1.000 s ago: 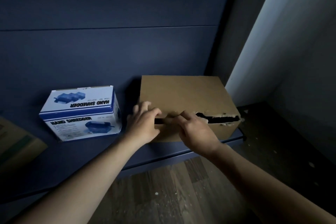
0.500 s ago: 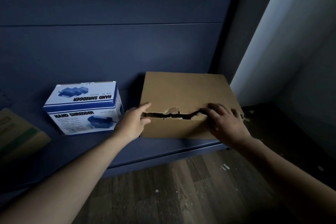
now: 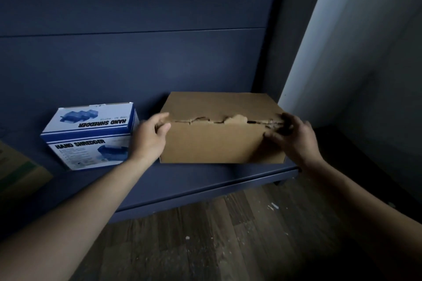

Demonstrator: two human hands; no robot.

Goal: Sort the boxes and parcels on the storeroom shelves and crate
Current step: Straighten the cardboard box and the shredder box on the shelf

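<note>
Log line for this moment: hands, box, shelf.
left hand: pinches cardboard box left top corner | right hand: at right end of torn seam, grip blurred | cardboard box: on blue shelf, beside Hand Shredder box

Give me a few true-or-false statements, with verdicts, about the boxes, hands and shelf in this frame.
1. The brown box sits on the shelf, to the right of the blue and white box. True.
2. The blue and white box is stacked on top of the brown box. False: it stands beside it on the shelf, with a gap between them.
3. The left hand holds the brown box's left end and the right hand its right end. True.
4. The brown box's top front edge is intact. False: a ragged tear runs along it.
5. The floor is white tile. False: it is dark wood planks.
</note>
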